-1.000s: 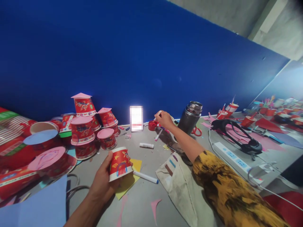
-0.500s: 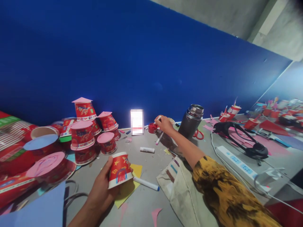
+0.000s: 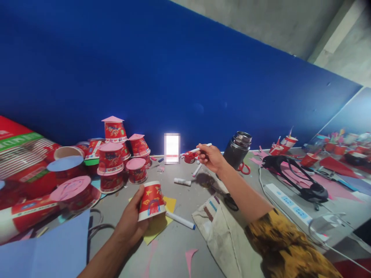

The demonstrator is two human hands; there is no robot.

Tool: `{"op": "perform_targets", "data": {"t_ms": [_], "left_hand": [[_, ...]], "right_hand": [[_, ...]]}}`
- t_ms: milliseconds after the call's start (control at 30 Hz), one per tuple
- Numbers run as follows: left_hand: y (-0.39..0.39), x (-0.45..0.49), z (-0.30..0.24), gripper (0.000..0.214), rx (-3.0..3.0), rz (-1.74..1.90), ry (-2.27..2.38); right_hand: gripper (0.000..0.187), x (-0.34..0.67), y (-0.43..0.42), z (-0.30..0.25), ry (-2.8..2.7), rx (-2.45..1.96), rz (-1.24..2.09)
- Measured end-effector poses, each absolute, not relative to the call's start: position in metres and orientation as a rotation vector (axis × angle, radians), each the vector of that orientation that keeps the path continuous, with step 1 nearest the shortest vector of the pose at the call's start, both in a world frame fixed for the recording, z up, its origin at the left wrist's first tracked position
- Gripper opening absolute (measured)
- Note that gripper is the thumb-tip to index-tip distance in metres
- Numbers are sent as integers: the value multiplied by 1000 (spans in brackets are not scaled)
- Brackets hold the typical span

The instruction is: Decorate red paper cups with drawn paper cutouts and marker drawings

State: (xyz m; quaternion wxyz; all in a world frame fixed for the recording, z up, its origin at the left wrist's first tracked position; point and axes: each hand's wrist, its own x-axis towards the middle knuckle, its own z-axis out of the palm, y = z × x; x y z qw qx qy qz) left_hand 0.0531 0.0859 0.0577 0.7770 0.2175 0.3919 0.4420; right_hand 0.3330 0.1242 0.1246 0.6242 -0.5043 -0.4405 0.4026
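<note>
Near the front of the table, the left hand grips an upturned red cup; farther back, the right hand pinches a white marker above the clutter.

Yellow sleeve mottled with black covers the right forearm; left arm bare.

A grey table carries stacked red cups at the far left and blue paper at the near left. Yellow paper, a white marker and a glue stick lie mid-table. A cloth bag, steel flask and power strip sit to the right.
</note>
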Motion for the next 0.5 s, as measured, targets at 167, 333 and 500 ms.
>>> {"op": "perform_targets", "data": {"t_ms": [167,333,500], "left_hand": [[84,54,62,34,449,962,788],[83,53,63,41,478,925,759],[82,54,54,43,519,943,738]], "right_hand": [[45,300,78,126,-979,-1048,1108],[34,269,36,113,-1046,-1014,1036],[20,255,2,103,-1333,-1155,789]]}}
